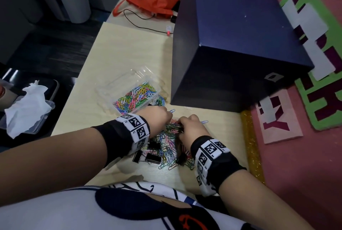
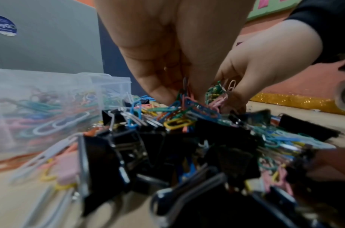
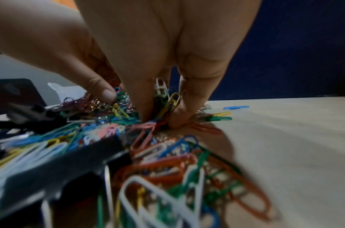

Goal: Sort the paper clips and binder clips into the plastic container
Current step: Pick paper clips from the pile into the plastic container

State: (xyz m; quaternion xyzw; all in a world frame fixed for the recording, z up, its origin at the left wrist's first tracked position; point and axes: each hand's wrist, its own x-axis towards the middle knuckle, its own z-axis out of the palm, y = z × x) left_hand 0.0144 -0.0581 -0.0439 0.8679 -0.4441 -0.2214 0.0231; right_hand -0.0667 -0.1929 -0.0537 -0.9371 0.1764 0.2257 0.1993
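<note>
A heap of coloured paper clips (image 1: 169, 150) mixed with black binder clips (image 1: 152, 158) lies on the pale table (image 1: 125, 52) in front of me. My left hand (image 1: 166, 117) and right hand (image 1: 182, 124) meet over its far end, fingers down in the clips. In the left wrist view the left hand (image 2: 179, 95) pinches a few coloured clips. In the right wrist view the right hand (image 3: 162, 114) pinches a bunch of clips (image 3: 167, 100). The clear plastic container (image 1: 109, 89), lid open, holds many paper clips just left of the hands.
A big dark blue box (image 1: 231, 44) stands close on the right of the container. A pink felt wall (image 1: 305, 155) with a gold glitter strip (image 1: 251, 146) bounds the table's right side. An orange bag (image 1: 153, 2) and a black cable (image 1: 140, 24) lie far back. A tissue (image 1: 27, 105) sits left.
</note>
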